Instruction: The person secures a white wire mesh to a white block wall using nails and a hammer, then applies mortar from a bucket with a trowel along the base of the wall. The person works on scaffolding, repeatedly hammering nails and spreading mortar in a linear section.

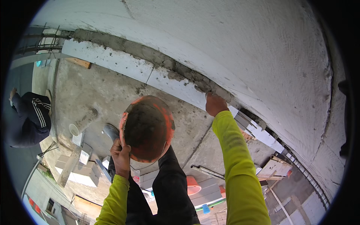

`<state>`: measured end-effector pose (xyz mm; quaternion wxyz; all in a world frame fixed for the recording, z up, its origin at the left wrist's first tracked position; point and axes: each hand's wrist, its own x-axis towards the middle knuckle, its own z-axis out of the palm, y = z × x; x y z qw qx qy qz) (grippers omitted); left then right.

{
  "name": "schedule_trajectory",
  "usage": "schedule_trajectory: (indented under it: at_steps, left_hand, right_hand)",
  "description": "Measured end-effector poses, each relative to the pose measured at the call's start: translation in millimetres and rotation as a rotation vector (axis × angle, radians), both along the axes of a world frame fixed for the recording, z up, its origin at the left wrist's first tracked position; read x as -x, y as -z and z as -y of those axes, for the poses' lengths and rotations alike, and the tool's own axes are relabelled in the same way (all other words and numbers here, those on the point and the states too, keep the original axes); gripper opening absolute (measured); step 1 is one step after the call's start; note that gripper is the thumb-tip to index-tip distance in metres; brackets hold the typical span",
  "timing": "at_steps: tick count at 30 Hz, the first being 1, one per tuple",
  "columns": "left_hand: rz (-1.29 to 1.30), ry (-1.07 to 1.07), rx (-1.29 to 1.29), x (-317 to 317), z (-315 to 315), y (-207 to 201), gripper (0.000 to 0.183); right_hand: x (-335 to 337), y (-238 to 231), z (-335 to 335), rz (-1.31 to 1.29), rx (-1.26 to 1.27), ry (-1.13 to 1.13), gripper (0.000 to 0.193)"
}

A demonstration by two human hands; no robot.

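Note:
My left hand [120, 155] is closed on the near-left rim of an orange bucket [169, 122]. The bucket hangs in front of my legs, its mouth turned up and its inside coated dark with mortar. Farther right, my right hand [216, 104] is a fist at the white block ledge [170, 84], beside the large pale wall [255, 48]. Anything in that fist is hidden by the fingers. A rough strip of grey mortar [138, 50] fills the joint between ledge and wall, with a clump lying just beyond my knuckles.
At the far left another person [32, 116] in dark clothes is bent over. White blocks [80, 170] are stacked at the lower left. An orange tub [193, 185] and metal pipes [206, 171] lie below, near my legs. Steel bars [41, 43] jut out at the upper left.

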<state>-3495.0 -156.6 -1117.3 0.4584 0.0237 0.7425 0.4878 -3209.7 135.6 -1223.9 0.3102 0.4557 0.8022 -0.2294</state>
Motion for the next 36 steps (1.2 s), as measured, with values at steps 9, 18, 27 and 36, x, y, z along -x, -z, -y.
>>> schedule_trajectory:
  at_steps: [9, 18, 27, 36]
  left_hand:
    - [-0.007, 0.034, -0.018, -3.7, -2.2, 9.7, 0.018]
    - [0.031, 0.006, -0.015, -1.8, -10.4, 4.6, 0.017]
    - [0.005, 0.055, 0.02, 2.5, -19.9, -0.4, 0.019]
    - [0.021, 0.039, -0.06, 8.9, -21.8, 0.2, 0.02]
  right_hand:
    - [-12.8, -7.5, -2.8, 0.05, -0.045, 0.07, 0.036]
    - [-17.4, -21.8, 28.0, -0.015, -0.023, 0.204, 0.038]
    - [-32.8, -34.6, 42.7, -0.154, -0.132, 0.207, 0.037]
    - [-73.5, -23.5, 53.9, -0.206, -0.196, 0.206, 0.047]
